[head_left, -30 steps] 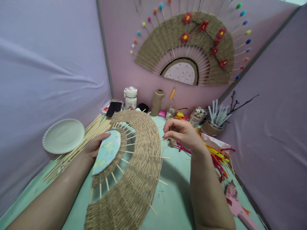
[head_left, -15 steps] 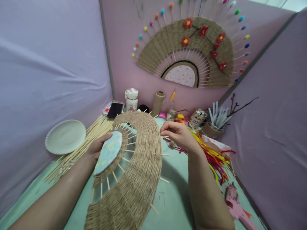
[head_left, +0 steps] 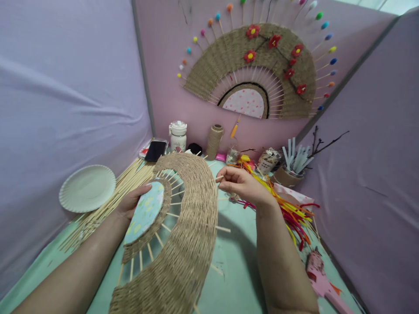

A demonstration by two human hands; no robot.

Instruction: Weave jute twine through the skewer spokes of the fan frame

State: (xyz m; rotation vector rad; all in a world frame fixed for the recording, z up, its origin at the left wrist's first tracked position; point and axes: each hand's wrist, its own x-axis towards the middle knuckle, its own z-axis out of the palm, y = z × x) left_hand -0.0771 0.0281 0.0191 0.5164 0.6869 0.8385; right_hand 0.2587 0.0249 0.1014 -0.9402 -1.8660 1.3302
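Note:
My left hand (head_left: 132, 204) grips a half-round woven fan (head_left: 199, 209) by its inner end, with the thumb on the blue patterned half-disc (head_left: 145, 213) and the other fingers hidden behind it. Light wooden sticks (head_left: 159, 239) radiate from the disc's twine border through the wide band of woven twine. Their tips jut past the outer edge. At the upper right of that edge is my right hand (head_left: 242, 186), thumb and fingertips pinched together beside a stick tip (head_left: 220, 178). What lies between those fingertips is too small to make out.
A finished-looking fan (head_left: 278, 56) with red flowers hangs on the back wall. Left are a paper plate (head_left: 87, 188) and loose sticks (head_left: 122, 185). Behind stand a white jar (head_left: 178, 137) and a twine spool (head_left: 215, 141). Right lie pipe cleaners (head_left: 291, 216) and a pink glue gun (head_left: 322, 281).
The woven fan has turned slightly, its lower end swinging left and down. My right fingertips have shifted a little against the edge, and a stick tip now shows in front of them.

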